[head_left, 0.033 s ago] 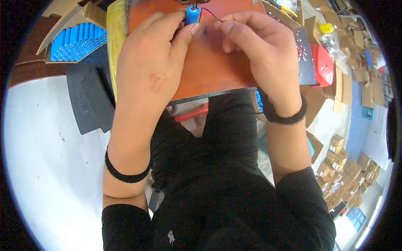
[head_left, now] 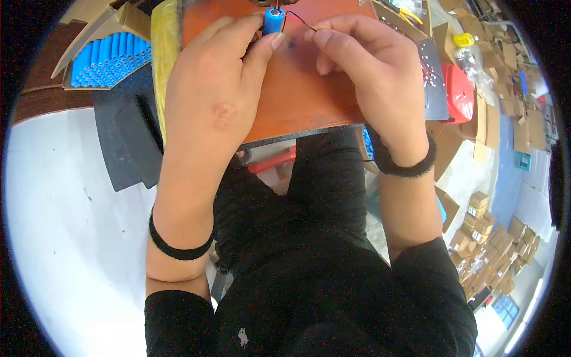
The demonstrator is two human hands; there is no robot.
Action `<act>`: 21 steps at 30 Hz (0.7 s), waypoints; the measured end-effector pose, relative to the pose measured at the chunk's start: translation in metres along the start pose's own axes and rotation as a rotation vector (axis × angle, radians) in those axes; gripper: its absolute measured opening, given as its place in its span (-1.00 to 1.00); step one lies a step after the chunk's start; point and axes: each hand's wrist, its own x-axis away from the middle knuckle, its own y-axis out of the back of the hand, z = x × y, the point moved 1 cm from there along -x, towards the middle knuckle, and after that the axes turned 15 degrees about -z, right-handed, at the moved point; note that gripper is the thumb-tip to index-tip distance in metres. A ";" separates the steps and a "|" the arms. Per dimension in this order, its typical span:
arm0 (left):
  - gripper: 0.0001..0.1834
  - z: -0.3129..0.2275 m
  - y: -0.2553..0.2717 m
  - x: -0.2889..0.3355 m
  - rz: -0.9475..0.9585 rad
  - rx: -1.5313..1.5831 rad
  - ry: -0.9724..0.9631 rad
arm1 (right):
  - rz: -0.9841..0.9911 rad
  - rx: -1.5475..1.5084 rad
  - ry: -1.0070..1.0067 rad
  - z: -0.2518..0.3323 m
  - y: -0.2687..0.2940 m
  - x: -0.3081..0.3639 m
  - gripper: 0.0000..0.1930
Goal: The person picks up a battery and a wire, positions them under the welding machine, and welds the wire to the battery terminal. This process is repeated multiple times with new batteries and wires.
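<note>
A blue cylindrical battery cell (head_left: 273, 24) stands upright at the far edge of the view, its metal end facing up. My left hand (head_left: 215, 89) grips the cell between thumb and fingers; the fingertips behind it are hidden. Thin black and red wires (head_left: 302, 22) run from beside the cell to my right hand (head_left: 380, 68), which pinches them between thumb and forefinger. Dark metal tips of a machine (head_left: 277, 5) come down onto or just above the cell's top; contact is too small to tell. Beneath both hands lies an orange-brown work board (head_left: 309, 98).
At the far left, a carton holds many blue cells (head_left: 110, 59). A yellow wrapped strip (head_left: 165, 53) borders the board. To the right are yellow-handled pliers (head_left: 410, 16) in a box, wires with small white ends (head_left: 429, 70), a red plastic object (head_left: 458, 95) and stacked cartons (head_left: 488, 256).
</note>
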 end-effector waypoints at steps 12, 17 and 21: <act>-0.67 0.001 -0.002 0.001 -0.011 0.038 -0.001 | -0.009 0.008 0.080 -0.009 0.002 -0.001 -0.79; -0.65 0.007 -0.001 0.001 -0.028 0.036 -0.002 | 0.033 0.007 0.078 -0.006 -0.001 0.000 -0.79; -0.68 0.007 -0.002 -0.002 -0.011 -0.042 -0.117 | 0.045 0.040 0.117 -0.008 0.000 -0.002 -0.79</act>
